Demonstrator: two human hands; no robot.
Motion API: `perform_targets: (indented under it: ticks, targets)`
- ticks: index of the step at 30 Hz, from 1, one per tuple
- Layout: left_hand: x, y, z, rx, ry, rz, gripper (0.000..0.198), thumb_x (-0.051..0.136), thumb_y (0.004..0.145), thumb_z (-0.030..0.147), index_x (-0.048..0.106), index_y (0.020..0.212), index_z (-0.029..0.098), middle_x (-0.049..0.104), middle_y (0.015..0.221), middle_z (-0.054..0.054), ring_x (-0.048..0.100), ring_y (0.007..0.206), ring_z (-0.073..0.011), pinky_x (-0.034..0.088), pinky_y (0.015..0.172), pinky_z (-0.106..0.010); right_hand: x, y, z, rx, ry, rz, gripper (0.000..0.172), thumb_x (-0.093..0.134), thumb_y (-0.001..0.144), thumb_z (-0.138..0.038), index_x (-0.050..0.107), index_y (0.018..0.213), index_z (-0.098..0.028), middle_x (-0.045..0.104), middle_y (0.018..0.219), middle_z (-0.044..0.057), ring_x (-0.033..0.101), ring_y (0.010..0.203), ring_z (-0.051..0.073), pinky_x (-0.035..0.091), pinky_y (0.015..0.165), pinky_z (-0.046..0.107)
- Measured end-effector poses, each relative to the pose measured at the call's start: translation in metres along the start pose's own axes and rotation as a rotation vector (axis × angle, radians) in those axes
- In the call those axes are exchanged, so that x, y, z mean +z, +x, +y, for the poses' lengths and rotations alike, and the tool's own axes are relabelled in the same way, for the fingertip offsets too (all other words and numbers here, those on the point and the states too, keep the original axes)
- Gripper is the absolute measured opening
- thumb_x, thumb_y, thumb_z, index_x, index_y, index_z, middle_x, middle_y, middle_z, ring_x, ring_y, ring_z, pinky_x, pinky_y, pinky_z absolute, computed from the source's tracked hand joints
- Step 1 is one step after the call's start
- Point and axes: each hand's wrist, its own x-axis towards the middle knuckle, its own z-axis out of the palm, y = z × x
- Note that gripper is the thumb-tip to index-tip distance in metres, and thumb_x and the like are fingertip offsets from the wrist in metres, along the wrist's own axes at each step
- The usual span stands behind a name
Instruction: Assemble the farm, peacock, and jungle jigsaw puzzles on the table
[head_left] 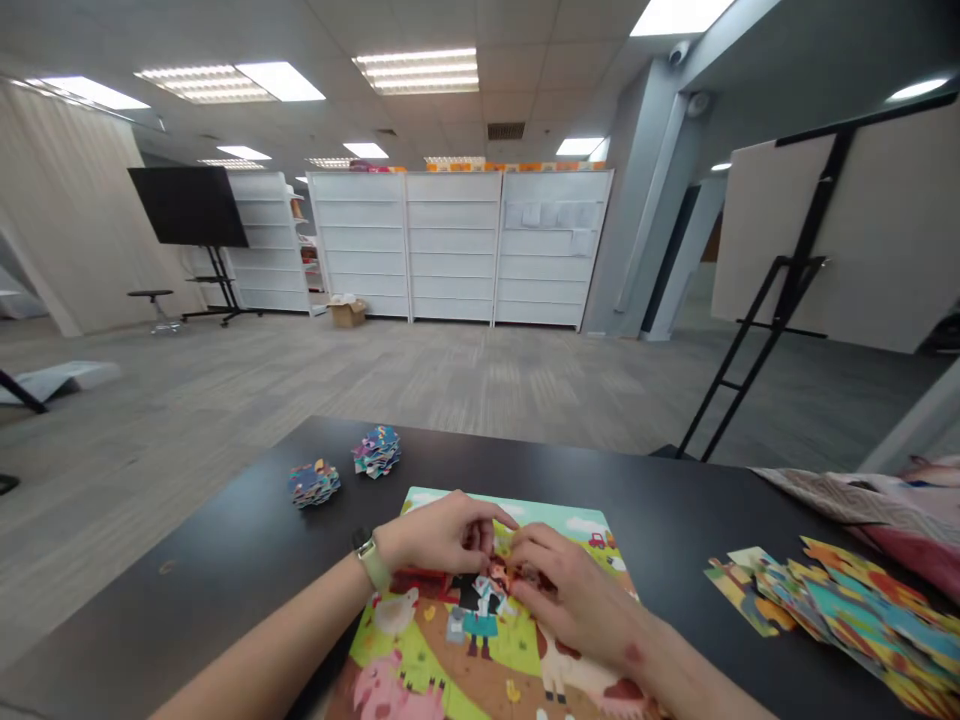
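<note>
A farm-scene jigsaw puzzle [420,640] lies on the table in front of me, with a pig, a hen, a cow and a figure in a teal skirt. Near its middle, a dark gap shows the tabletop. A puzzle piece [491,590] with part of the figure sits at the gap, slightly tilted. My left hand [450,535], with a pale green watch band on the wrist, pinches at the piece's upper left side. From the right, my right hand [566,580] grips it with bent fingers. The fingertips partly cover the piece.
Two stacks of puzzle pieces, one nearer [313,484] and one farther [377,452], stand at the table's back left. Loose yellow and blue pieces [847,610] spread at the right beside a patterned cloth [832,495]. A black easel stand [780,290] rises beyond the table [247,560].
</note>
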Motion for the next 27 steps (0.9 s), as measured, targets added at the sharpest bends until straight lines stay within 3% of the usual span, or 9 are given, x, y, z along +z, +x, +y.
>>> perform_targets:
  ticks: [4, 8, 14, 27]
  targets:
    - [-0.008, -0.004, -0.001, -0.032, 0.053, -0.009, 0.028, 0.070, 0.078, 0.011, 0.075, 0.105, 0.016, 0.071, 0.073, 0.000, 0.063, 0.061, -0.0127, 0.046, 0.058, -0.018, -0.001, -0.004, 0.001, -0.038, -0.053, -0.051, 0.025, 0.081, 0.072, -0.019, 0.069, 0.094, -0.020, 0.068, 0.101, 0.005, 0.061, 0.098, 0.024, 0.049, 0.086, 0.036]
    - [-0.010, -0.004, -0.004, -0.042, 0.062, -0.020, 0.017, 0.068, 0.076, 0.010, 0.078, 0.089, 0.016, 0.073, 0.076, -0.002, 0.064, 0.063, -0.0135, 0.047, 0.058, -0.018, 0.003, -0.002, -0.005, -0.088, -0.058, -0.075, 0.014, 0.070, 0.084, -0.017, 0.074, 0.096, -0.022, 0.071, 0.104, 0.006, 0.062, 0.101, 0.023, 0.049, 0.090, 0.037]
    - [-0.011, -0.001, -0.007, -0.062, 0.064, 0.043, 0.020, 0.068, 0.078, 0.011, 0.075, 0.096, 0.015, 0.069, 0.071, 0.000, 0.061, 0.062, -0.0132, 0.044, 0.058, -0.019, 0.002, 0.000, -0.016, -0.146, -0.067, -0.125, 0.023, 0.056, 0.095, -0.016, 0.075, 0.101, -0.025, 0.074, 0.106, 0.005, 0.062, 0.106, 0.022, 0.047, 0.098, 0.037]
    - [-0.010, 0.000, -0.003, -0.120, 0.030, 0.051, 0.021, 0.067, 0.075, 0.009, 0.073, 0.095, 0.014, 0.067, 0.069, 0.001, 0.061, 0.060, -0.0126, 0.045, 0.056, -0.018, 0.008, 0.001, -0.020, -0.069, -0.172, -0.117, 0.021, 0.053, 0.097, -0.015, 0.071, 0.100, -0.025, 0.074, 0.111, 0.003, 0.056, 0.123, 0.027, 0.042, 0.108, 0.044]
